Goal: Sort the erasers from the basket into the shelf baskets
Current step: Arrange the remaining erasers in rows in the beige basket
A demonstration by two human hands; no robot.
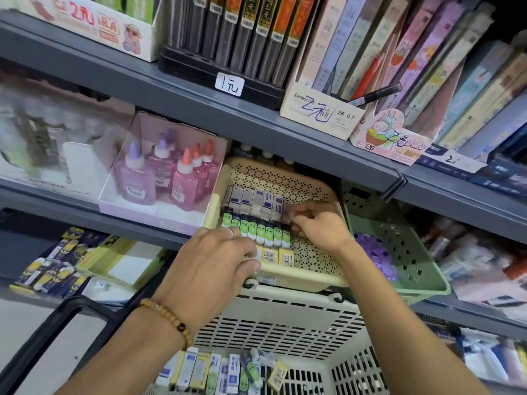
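Observation:
A cream perforated shelf basket (316,255) holds three rows of erasers: white-and-blue ones (253,202) at the back, green-faced ones (256,233) in the middle, yellow ones (278,256) in front. My left hand (216,260) grips the basket's front rim, thumb curled over the edge. My right hand (316,223) reaches into the basket, its fingers curled and pinching an eraser at the right end of the rows; that eraser is mostly hidden. Below, a white slotted carry basket (285,332) holds several loose erasers (225,372).
A green basket (405,252) with purple items sits right of the cream one. A box of pink and purple glue bottles (168,175) stands to the left. Yellow-and-navy erasers (54,269) fill the lower left shelf. Pencil boxes line the grey shelf (256,121) above.

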